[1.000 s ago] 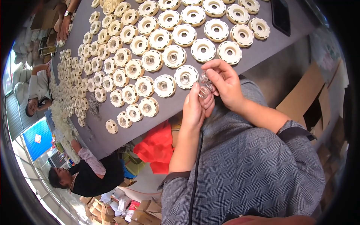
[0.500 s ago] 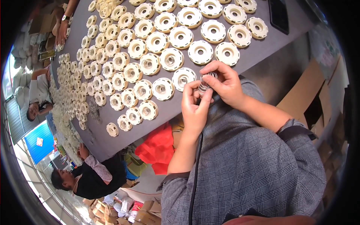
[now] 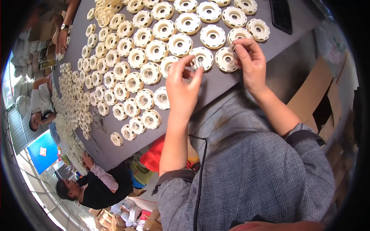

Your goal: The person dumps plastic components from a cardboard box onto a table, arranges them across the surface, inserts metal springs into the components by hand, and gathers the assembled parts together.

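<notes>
Many round cream plastic discs (image 3: 158, 50) lie in rows on a grey table (image 3: 216, 86); several hold a small metal spring in the centre. My left hand (image 3: 183, 86) pinches a small metal spring (image 3: 199, 61) over the disc (image 3: 202, 58) near the table's front edge. My right hand (image 3: 250, 61) pinches another small spring (image 3: 232, 48) just above the neighbouring disc (image 3: 226, 61). Both hands hover low over the discs, about a disc's width apart.
A black flat device (image 3: 280, 14) lies at the table's far right. Other people sit along the left side (image 3: 40, 104) and below the table (image 3: 92, 186); another person's arm with a watch (image 3: 63, 32) rests at the top left. Cardboard (image 3: 312, 96) stands to the right.
My hands were together near my chest working on a small piece. They have since parted and moved forward, each now holding a spring over its own disc.
</notes>
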